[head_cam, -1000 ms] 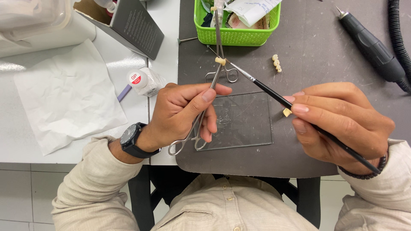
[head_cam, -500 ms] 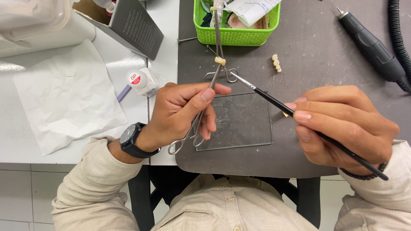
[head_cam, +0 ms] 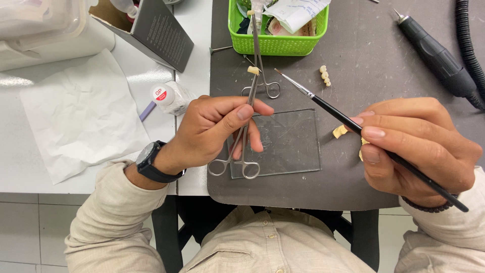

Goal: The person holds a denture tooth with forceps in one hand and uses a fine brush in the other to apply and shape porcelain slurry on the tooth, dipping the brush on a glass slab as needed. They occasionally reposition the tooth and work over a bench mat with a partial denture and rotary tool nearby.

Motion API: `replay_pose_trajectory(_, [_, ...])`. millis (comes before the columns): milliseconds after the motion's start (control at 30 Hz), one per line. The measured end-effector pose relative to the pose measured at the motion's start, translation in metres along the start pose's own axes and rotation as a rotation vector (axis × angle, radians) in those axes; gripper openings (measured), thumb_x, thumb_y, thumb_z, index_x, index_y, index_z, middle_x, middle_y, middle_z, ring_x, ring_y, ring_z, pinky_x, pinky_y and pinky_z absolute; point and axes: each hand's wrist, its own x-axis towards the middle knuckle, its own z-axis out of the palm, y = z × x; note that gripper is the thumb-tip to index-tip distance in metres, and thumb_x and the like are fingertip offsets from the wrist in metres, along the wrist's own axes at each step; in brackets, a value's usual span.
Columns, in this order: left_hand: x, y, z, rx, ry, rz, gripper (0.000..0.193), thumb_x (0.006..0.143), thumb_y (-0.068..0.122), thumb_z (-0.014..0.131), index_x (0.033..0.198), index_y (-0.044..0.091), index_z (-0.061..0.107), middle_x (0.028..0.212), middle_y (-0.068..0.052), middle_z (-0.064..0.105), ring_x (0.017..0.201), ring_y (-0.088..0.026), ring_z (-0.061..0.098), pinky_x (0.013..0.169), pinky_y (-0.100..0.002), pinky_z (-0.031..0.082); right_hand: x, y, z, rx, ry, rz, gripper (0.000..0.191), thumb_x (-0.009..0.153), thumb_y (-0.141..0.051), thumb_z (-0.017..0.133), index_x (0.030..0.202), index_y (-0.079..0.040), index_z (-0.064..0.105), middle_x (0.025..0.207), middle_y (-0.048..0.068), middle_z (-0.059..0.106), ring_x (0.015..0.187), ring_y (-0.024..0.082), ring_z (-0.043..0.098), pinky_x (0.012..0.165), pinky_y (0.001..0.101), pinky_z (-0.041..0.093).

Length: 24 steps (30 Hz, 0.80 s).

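Head view, grey mat (head_cam: 353, 182) on white desk (head_cam: 65, 169), left hand (head_cam: 217, 131) clamped on forceps (head_cam: 246, 126), right hand (head_cam: 419, 146) pinching brush (head_cam: 333, 108)

Clamped forceps (head_cam: 247, 121) upright; thin black brush (head_cam: 353, 126) aslant

One head-worn camera looks steeply down, close over the desk (head_cam: 364, 187).

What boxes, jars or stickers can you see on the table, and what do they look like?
Small jar: left of the left hand, clear body, white lid with a round red sticker.
Dark box: top left, open, grey-black sides, brown inside.
Paper packet: in the green basket at the top, white with small print.
Clear plastic tub: top left corner, see-through.
No screens or signs.
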Motion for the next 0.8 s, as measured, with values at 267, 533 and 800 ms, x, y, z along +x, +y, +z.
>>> replay_pose_trajectory(267, [-0.001,-0.001,0.006,-0.046,-0.057,-0.040,0.035,0.114,0.022,0.046,0.124,-0.003,0.067,0.081,-0.009,0.075,0.054,-0.007,0.061,0.050,-0.021,0.050,0.010,-0.002,0.007,0.018,-0.010,-0.016,0.016,0.092,0.001,0.072,0.106,0.001,0.064,0.094,0.018,0.074,0.091,0.031,0.072,0.078,0.0372,0.059])
replay_pose_trajectory(533, [0.000,-0.002,0.008,-0.047,-0.058,-0.038,0.034,0.114,0.021,0.046,0.124,-0.003,0.068,0.080,-0.009,0.075,0.053,-0.007,0.060,0.049,-0.021,0.050,0.011,-0.006,0.006,0.042,-0.048,0.019,0.019,0.091,0.001,0.073,0.108,0.001,0.064,0.092,0.016,0.073,0.092,0.031,0.072,0.080,0.0375,0.060])
replay_pose_trajectory(800, [0.000,-0.001,0.008,-0.031,-0.042,-0.053,0.034,0.113,0.020,0.047,0.124,-0.003,0.069,0.078,-0.009,0.075,0.051,-0.007,0.060,0.047,-0.021,0.049,0.006,-0.005,0.007,0.031,-0.031,0.005,0.019,0.091,0.001,0.073,0.108,0.001,0.064,0.093,0.017,0.073,0.093,0.031,0.072,0.080,0.0372,0.059])
